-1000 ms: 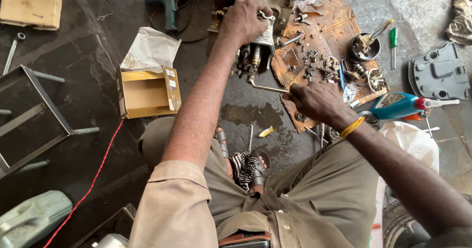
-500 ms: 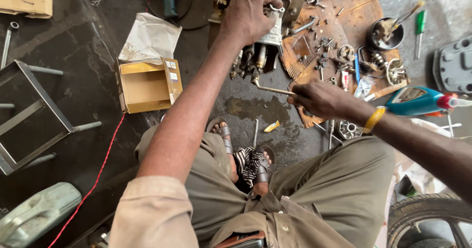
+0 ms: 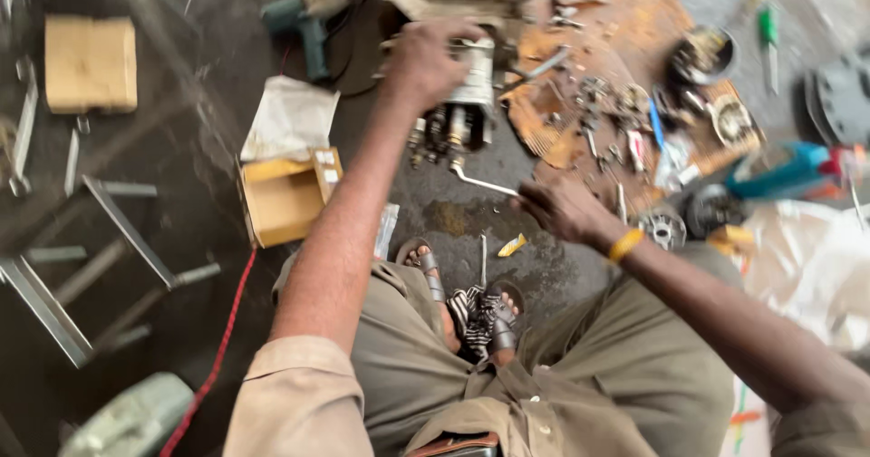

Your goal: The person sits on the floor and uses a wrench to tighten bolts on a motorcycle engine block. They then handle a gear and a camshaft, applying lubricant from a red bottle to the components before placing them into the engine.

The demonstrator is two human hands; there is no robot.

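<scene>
On oily floor ahead: left hand (image 3: 426, 63) clamps grey engine assembly (image 3: 467, 85) upright; right hand (image 3: 562, 208) grips bent wrench handle (image 3: 480, 183) at its base. Best hold assembly steady, turn smoothly, keep socket seated square.

I am sitting low in a repair workshop, working on the ground itself; the dark floor (image 3: 136, 330) is stained with oil and wet patches; a worn wooden board (image 3: 625, 67) holds scattered screws, bearings and small metal parts; a power drill (image 3: 304, 17) lies with its cable coiled beside it; wrenches (image 3: 23, 140) sit loose at the edge; an open cardboard box (image 3: 285, 194) and a green-handled screwdriver (image 3: 768, 35) lie among the clutter.
</scene>
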